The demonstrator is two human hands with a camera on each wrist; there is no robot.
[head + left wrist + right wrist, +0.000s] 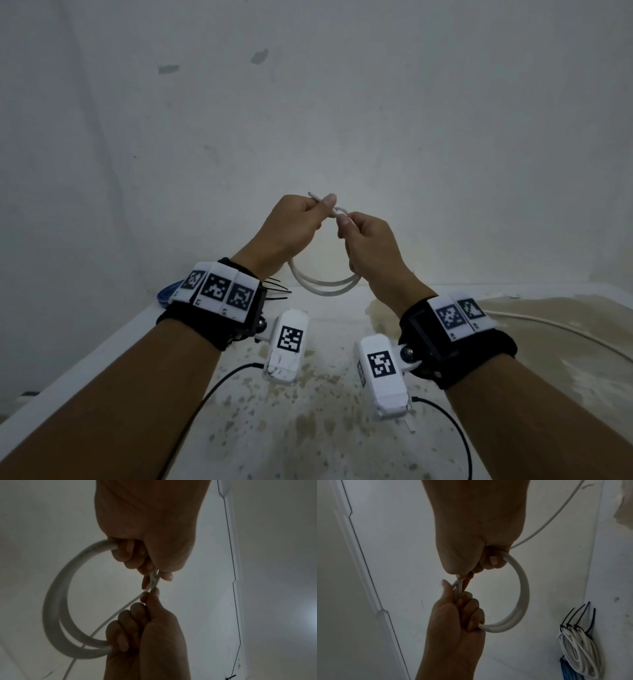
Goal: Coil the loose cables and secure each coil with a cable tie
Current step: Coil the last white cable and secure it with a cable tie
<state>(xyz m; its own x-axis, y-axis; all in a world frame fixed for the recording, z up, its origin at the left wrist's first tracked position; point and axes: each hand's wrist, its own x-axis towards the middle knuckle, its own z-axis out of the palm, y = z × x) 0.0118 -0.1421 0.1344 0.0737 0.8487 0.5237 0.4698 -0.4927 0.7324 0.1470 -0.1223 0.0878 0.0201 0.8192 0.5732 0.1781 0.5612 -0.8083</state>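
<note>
Stained white table (308,428); pale wall (342,102) with grey marks; thin black cords (212,387) across table.

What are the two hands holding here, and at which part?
Both the left hand and right hand grip the white cable at the top of its coil, with the loops hanging below.

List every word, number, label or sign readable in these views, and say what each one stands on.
None: no readable word, number or brand appears in any view.
Black-and-white square code markers on the left wrist band: patterns only, no text.
Same kind of markers on the right wrist band: patterns only.
One marker on each white wrist camera housing: patterns only.
White coiled cable: no print visible.
</note>
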